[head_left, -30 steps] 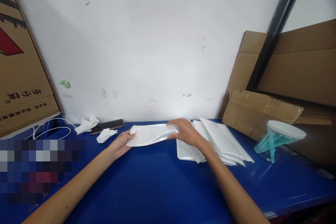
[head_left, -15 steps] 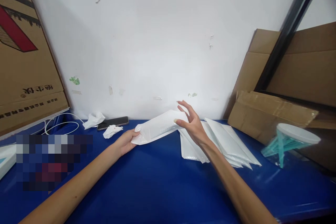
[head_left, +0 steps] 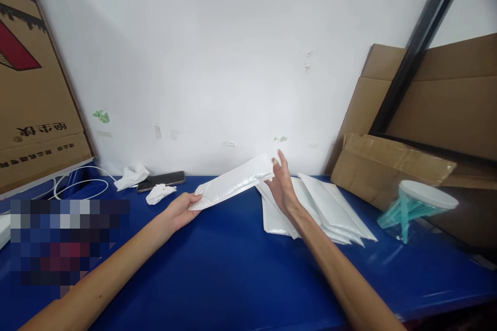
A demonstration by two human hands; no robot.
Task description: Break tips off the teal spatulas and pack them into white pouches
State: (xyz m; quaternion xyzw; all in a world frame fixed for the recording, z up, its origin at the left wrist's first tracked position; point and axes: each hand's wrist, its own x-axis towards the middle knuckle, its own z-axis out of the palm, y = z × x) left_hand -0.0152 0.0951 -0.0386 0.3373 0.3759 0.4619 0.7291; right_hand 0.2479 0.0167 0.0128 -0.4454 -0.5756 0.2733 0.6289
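A white bubble mailer [head_left: 233,180] is held above the blue table, slanting up toward the right, with its glossy bubbled lower edge facing me. My left hand [head_left: 180,212] pinches its left end between thumb and fingers. At the mailer's right end is my right hand [head_left: 283,186], thumb and forefinger raised close together at the corner and other fingers bent at its edge, partly hidden. Behind and right of that hand, several more white mailers [head_left: 330,207] lie fanned out in an overlapping pile on the table.
Crumpled tissues [head_left: 161,194] and a dark phone [head_left: 163,180] lie by the wall on the blue table [head_left: 217,274]. A white cable [head_left: 83,189] loops at left near a large carton [head_left: 42,88]. On the right stand a white-topped teal object [head_left: 427,196] in clear plastic and folded cardboard [head_left: 388,160].
The mailer has turned so its bubbled edge shows more. My right hand's spread fingers have drawn together at its right end. The whole view has shifted slightly.
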